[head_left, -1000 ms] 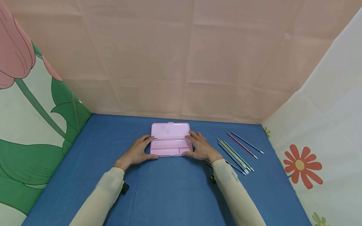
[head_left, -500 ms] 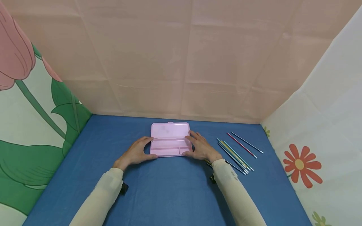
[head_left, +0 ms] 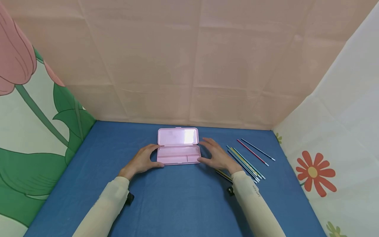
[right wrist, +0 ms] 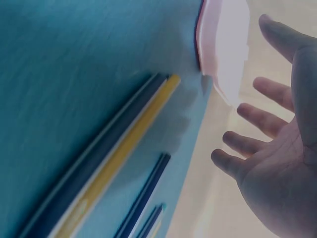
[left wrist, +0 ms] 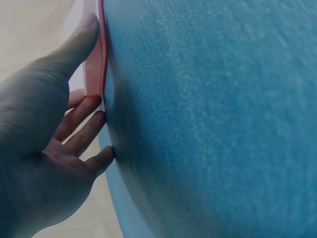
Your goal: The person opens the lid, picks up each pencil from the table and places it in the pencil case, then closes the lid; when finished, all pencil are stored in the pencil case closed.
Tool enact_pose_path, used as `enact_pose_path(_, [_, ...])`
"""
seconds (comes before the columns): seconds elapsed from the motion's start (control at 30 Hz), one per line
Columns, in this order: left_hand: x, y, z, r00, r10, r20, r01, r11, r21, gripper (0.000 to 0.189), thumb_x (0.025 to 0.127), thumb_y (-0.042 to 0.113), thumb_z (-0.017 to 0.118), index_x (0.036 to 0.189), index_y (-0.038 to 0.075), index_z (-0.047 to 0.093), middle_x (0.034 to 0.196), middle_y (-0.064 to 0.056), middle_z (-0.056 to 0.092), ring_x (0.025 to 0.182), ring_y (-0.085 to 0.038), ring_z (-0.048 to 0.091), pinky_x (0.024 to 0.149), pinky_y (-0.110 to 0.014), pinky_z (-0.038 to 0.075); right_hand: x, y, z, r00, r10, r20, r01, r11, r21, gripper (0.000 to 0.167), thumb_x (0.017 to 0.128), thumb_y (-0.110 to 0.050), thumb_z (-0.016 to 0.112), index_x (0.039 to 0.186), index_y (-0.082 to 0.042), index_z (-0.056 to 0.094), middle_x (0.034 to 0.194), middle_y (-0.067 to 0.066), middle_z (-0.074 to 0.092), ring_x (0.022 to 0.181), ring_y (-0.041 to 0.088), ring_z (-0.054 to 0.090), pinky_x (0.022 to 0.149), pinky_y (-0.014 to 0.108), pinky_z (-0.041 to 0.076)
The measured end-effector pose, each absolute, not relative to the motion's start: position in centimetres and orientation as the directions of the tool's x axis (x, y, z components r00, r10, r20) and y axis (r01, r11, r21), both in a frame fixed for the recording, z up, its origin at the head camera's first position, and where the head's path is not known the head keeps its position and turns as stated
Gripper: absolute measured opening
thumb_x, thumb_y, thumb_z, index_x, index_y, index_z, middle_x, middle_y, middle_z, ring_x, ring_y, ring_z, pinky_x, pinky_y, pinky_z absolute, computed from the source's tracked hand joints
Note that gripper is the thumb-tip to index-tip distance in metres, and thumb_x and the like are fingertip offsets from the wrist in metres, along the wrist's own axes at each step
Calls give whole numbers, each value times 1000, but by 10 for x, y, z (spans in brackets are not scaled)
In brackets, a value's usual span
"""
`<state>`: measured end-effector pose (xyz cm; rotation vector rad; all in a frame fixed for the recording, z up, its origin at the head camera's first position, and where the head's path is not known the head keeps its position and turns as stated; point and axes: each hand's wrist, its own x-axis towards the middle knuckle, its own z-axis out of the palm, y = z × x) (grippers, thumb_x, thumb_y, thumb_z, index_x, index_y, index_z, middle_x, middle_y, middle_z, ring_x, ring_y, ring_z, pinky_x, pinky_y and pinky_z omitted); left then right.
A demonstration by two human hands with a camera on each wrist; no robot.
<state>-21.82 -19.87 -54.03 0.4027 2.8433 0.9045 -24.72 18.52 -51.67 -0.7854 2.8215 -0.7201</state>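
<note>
A pink pencil case (head_left: 172, 151) lies on the blue cloth with its lid raised at the back. Its tray has a long compartment and a small one at right. At the case's left end, my left hand (head_left: 142, 158) holds it, thumb at the front corner and fingers along the end; the left wrist view has this hand (left wrist: 59, 124) against the pink wall. My right hand (head_left: 217, 154) hovers just off the right end with fingers spread. Nothing is in this hand (right wrist: 277, 134) in the right wrist view, and the case (right wrist: 210, 39) is apart from it.
Several slim pencils (head_left: 245, 163) lie in a slanted group right of the right hand. A red pencil (head_left: 252, 152) and a dark blue one (head_left: 258, 149) lie farther right. Under the right forearm, a yellow pencil (right wrist: 124, 153) lies beside a dark one. Fabric walls enclose the table.
My right hand has let go of the pencil case and moved slightly right. The lid leans a little differently and now catches a bright reflection. The left hand stays in place.
</note>
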Motion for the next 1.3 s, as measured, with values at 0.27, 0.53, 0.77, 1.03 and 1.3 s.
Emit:
enact_pose_path(0.27, [-219,-200,-541,-958,284,-47,204,784,586,97,89,43,98,165,2,53,170,-27,54,158,-52,51,129,-71,44,-222,216,-511,-857,-512,60,-479,747,-461,81,103,-47,83,170,-16,51,180,16,44,166,43,45,132,69,43])
enact_pose_path(0.53, [-219,-201,-540,-960,275,-47,196,784,588,97,89,43,98,165,3,54,170,-27,53,159,-52,50,130,-71,44,-195,252,-520,-867,-491,84,-470,751,-464,78,101,-41,86,167,-13,55,174,16,53,162,42,50,131,69,44])
enact_pose_path(0.77, [-219,-199,-541,-961,272,-52,192,789,584,97,89,46,98,164,4,55,171,-27,53,159,-53,49,130,-73,43,-170,281,-528,-892,-441,99,-439,792,-424,73,100,-37,88,163,-14,59,165,16,62,155,44,57,124,70,50])
enact_pose_path(1.03, [-219,-199,-539,-963,266,-50,188,790,584,96,89,47,97,164,4,55,171,-29,52,159,-54,48,129,-74,43,-146,303,-533,-886,-433,164,-462,794,-395,64,94,-28,94,151,-9,69,150,15,72,139,41,69,112,66,59])
enact_pose_path(1.3, [-220,-199,-540,-964,264,-43,191,791,582,94,90,45,97,164,4,55,170,-28,53,158,-53,50,129,-73,43,-130,310,-540,-835,-477,276,-547,774,-319,43,88,-18,99,126,-9,81,122,3,80,111,25,76,93,50,66])
